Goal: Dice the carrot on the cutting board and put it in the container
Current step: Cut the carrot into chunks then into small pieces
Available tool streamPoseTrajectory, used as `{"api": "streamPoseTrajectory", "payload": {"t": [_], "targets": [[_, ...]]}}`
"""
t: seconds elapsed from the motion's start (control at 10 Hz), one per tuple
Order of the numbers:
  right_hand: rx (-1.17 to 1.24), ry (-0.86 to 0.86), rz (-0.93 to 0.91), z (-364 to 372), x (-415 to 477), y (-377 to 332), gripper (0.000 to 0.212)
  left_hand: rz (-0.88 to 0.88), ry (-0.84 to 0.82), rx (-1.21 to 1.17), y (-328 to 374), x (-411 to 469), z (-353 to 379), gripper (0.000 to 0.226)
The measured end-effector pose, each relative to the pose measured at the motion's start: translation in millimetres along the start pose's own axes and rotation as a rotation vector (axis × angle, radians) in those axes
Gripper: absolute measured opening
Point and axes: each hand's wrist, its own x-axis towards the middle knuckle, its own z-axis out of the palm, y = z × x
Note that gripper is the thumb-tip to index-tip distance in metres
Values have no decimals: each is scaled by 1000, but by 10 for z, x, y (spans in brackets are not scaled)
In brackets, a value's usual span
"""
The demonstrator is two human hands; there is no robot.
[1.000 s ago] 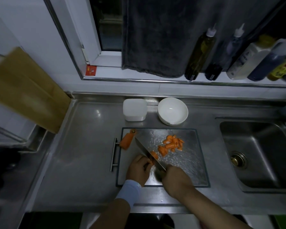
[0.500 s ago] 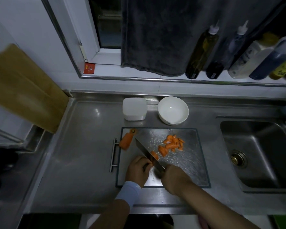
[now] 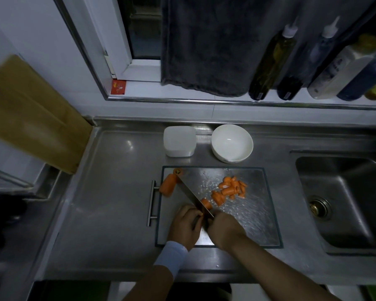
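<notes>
A steel cutting board (image 3: 256,224) lies on the counter. My right hand (image 3: 224,230) grips the handle of a knife (image 3: 191,195) whose blade runs diagonally up to the left. My left hand (image 3: 186,224) sits with curled fingers on a carrot piece (image 3: 205,204) beside the blade. A large carrot chunk (image 3: 168,185) lies at the board's far left corner. A pile of cut carrot pieces (image 3: 229,190) sits mid-board. A translucent white container (image 3: 179,141) stands behind the board.
A white bowl (image 3: 232,142) stands right of the container. A sink (image 3: 345,203) is at the right. Bottles (image 3: 271,59) line the window ledge beside a hanging dark towel (image 3: 211,44). A wooden board (image 3: 30,114) leans at the left.
The knife and both hands stay at the same spot on the board, with only slight shifts. The carrot pile and the large chunk have not moved.
</notes>
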Motion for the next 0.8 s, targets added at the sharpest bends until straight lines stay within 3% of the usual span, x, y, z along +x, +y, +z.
{"api": "streamPoseTrajectory", "payload": {"t": [0.3,0.5,0.6,0.8], "targets": [[-16,38,-107,-72,-103,-6,28,19,-12,54,25,16,-23,12],[123,88,-46,-35,-248,90,33,-8,2,61,72,14,-58,6],[70,101,-28,-16,-295,139,40,-20,-1,73,67,13,-48,5],[26,99,-29,-21,-352,177,34,-33,-5,89,55,18,-32,5]]}}
